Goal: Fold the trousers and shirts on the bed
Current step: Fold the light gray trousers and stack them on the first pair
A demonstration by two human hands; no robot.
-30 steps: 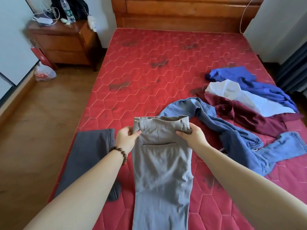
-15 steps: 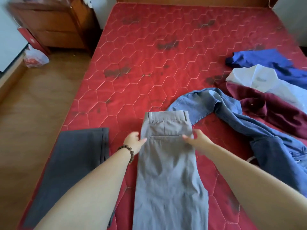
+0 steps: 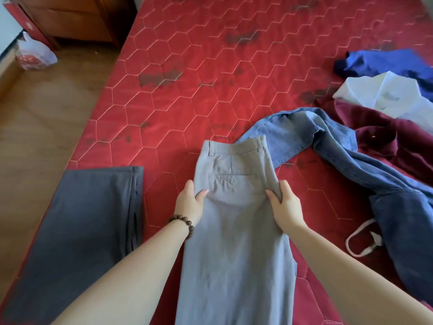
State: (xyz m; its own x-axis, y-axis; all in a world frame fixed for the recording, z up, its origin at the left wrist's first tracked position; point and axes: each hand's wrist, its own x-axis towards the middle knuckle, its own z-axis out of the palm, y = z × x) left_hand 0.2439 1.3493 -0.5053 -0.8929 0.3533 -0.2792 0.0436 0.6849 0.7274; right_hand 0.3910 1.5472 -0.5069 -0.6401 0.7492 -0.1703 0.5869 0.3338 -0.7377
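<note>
Grey trousers (image 3: 236, 231) lie lengthwise on the red mattress (image 3: 187, 90), folded leg on leg, waistband away from me. My left hand (image 3: 188, 202), with a bead bracelet at the wrist, pinches their left edge just below the back pocket. My right hand (image 3: 284, 205) grips the right edge at the same height. Dark grey trousers (image 3: 89, 231) lie folded flat along the bed's left edge. Blue jeans (image 3: 339, 165) sprawl unfolded to the right. A maroon garment (image 3: 393, 141), a white shirt (image 3: 393, 95) and a bright blue garment (image 3: 386, 62) are heaped at the far right.
Wooden floor (image 3: 46, 127) runs along the bed's left side. A wooden nightstand (image 3: 77, 17) stands at the top left with a plastic bag (image 3: 35, 52) beside it. A white drawstring loop (image 3: 362, 240) lies by the jeans.
Both hands slid from the waistband down the trousers' sides to below the pocket and now grip the edges. The camera has tilted down and closer to the bed.
</note>
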